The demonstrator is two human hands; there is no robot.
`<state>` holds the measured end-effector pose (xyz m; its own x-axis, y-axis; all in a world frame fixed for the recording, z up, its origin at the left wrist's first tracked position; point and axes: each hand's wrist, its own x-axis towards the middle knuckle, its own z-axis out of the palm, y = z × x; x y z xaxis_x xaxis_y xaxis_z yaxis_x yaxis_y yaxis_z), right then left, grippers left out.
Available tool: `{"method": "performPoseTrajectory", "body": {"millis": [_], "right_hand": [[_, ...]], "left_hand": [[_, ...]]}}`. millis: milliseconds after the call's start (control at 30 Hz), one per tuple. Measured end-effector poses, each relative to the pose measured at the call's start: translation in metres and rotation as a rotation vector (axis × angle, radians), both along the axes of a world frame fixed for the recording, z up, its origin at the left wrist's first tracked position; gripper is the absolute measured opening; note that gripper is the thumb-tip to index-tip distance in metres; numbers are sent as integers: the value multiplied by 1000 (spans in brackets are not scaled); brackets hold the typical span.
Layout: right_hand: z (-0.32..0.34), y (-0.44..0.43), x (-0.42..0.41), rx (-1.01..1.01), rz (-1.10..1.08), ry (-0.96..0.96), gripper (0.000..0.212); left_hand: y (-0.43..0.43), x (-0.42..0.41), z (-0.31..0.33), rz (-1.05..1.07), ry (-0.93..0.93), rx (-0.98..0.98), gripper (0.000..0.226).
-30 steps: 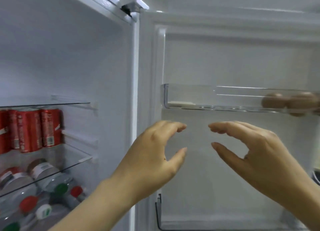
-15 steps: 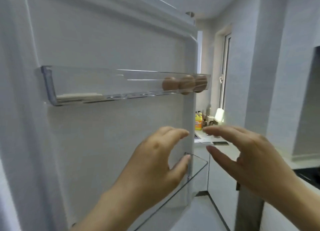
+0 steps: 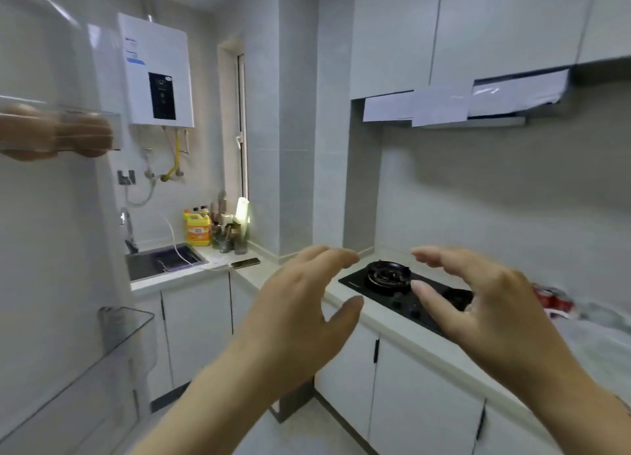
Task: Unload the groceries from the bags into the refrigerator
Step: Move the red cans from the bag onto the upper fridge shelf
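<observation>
A kitchen is seen from head height. Two bare hands are raised in front of the camera, and nothing is touched by either. The left hand [image 3: 300, 311] is held with fingers loosely curved and thumb spread, grasping nothing. The right hand [image 3: 485, 304] is held the same way, facing it, also empty.

At the left edge the open fridge door [image 3: 51, 232] is seen; brown eggs [image 3: 51, 131] are lined up in its clear upper shelf [image 3: 116, 130]. At the far right, on the counter [image 3: 386, 324], a pale plastic bag [image 3: 601, 314] is seen, blurred, with something red [image 3: 551, 301] just beside it.

A black hob [image 3: 389, 277] is set into the counter behind the hands. Further back, a sink [image 3: 164, 263], a yellow bottle [image 3: 196, 229] and a phone [image 3: 246, 262] are seen below a white heater [image 3: 157, 72].
</observation>
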<state>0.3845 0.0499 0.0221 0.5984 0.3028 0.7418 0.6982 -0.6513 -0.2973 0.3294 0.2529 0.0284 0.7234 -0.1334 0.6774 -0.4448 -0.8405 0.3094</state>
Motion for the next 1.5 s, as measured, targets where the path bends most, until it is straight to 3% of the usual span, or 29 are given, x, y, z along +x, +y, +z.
{"method": "performPoseTrajectory", "body": {"millis": [433,1133,1500], "right_hand": [[-35,-171,104,115,-361,128,29],[-72,-238,306,193,-679,353,32],[-100,-336,417,259,-716,431,29]], "left_hand": [[-159,169,-31,-282,84,-92,39],[-241,438,-80,-622,305,-149,40],[-340,554,-101,-623,379,-129,41]]}}
